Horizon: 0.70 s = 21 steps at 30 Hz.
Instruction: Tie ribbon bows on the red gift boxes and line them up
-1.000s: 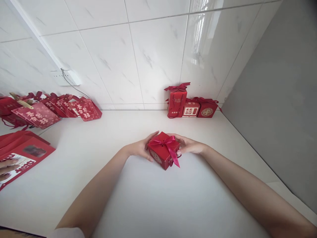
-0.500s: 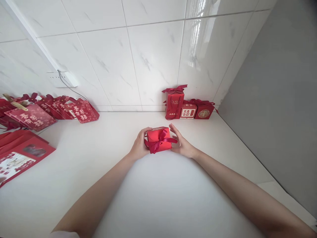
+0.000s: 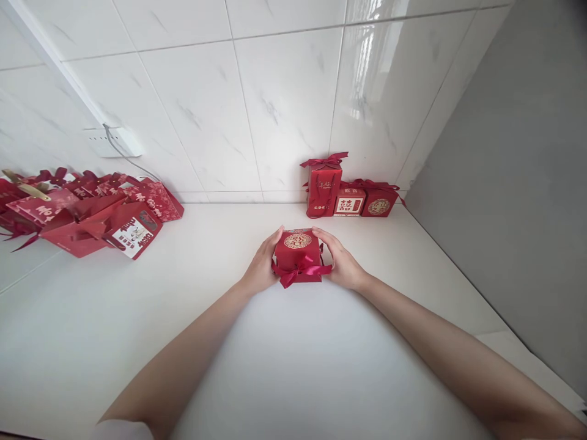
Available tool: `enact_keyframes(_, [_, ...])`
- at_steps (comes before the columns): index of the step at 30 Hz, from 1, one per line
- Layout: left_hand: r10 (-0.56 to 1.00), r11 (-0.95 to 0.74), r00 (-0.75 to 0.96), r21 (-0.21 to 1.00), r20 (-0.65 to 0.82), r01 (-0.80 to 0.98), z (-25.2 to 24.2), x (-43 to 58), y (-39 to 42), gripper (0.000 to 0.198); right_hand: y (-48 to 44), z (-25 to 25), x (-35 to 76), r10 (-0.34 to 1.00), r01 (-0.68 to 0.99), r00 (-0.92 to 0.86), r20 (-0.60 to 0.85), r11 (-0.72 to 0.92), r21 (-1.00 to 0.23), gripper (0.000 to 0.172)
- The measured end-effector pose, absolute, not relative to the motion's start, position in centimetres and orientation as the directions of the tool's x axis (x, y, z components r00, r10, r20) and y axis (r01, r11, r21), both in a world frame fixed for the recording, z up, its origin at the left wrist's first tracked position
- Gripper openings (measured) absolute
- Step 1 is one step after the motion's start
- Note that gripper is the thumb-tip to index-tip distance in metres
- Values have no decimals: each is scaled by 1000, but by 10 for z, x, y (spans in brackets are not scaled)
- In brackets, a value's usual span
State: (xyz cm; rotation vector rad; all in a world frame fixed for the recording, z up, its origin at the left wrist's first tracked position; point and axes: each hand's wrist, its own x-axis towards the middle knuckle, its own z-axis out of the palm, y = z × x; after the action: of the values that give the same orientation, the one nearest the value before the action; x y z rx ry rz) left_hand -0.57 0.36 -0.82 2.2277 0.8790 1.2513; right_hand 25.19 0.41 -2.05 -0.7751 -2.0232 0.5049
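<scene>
Red box (image 3: pixel 298 252) w/ pink bow (image 3: pixel 299 271), over tabletop (image 3: pixel 284 366) (can't tell if lifted), is held b/w left hand (image 3: pixel 265 263), curled round its L side, & right hand (image 3: pixel 345 263), cupping R more loosely; both part-open. Best: light, even pressure, don't crush bow.

1. the box (image 3: pixel 298 252) i see is deep red, with a round gold emblem (image 3: pixel 298 241).
2. its ribbon (image 3: pixel 301 267) shines pinkish red.
3. the wall tiles (image 3: pixel 291 110) are white, streaked grey.
4. the table (image 3: pixel 293 360) is plain white.
5. the side panel (image 3: pixel 527 183) is grey.
</scene>
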Motion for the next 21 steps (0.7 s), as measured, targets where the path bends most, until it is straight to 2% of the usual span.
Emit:
enact_keyframes(2, [728, -679, 384, 676, 568, 286, -7, -6, 4, 108, 4, -20, 252, 716, 302, -390, 579, 693, -654, 90])
enact_keyframes(4, [799, -582, 326, 785, 505, 211, -7, -5, 5, 115, 4, -19, 250, 768, 205, -390, 508, 611, -765, 91])
enact_keyframes(6, [898, -405, 237, 908, 372, 109, -8, -4, 7, 104, 3, -17, 246, 804, 49, -439, 401, 467, -883, 83])
enact_keyframes(8, [954, -252, 179, 967, 241, 43, -10, -2, 10, 81, 2, -16, 242, 811, -83, -490, 320, 322, -943, 73])
enact_keyframes(10, [975, -177, 145, 983, 169, 46, -11, -1, 13, 66, 0, -15, 237, 826, -133, -489, 278, 245, -960, 68])
enact_keyframes(13, [988, -131, 90, 989, 126, 62, -12, -1, 18, 58, -3, -16, 234, 862, -109, -448, 235, 208, -972, 65])
enact_keyframes(17, [993, -89, 81, 994, 83, 69, -12, -2, 19, 58, -4, -16, 232, 886, -94, -422, 191, 167, -982, 64])
enact_keyframes(21, [982, -122, 156, 991, 111, 62, -13, -4, 14, 66, -5, -17, 230, 934, -98, -348, 83, 52, -994, 79])
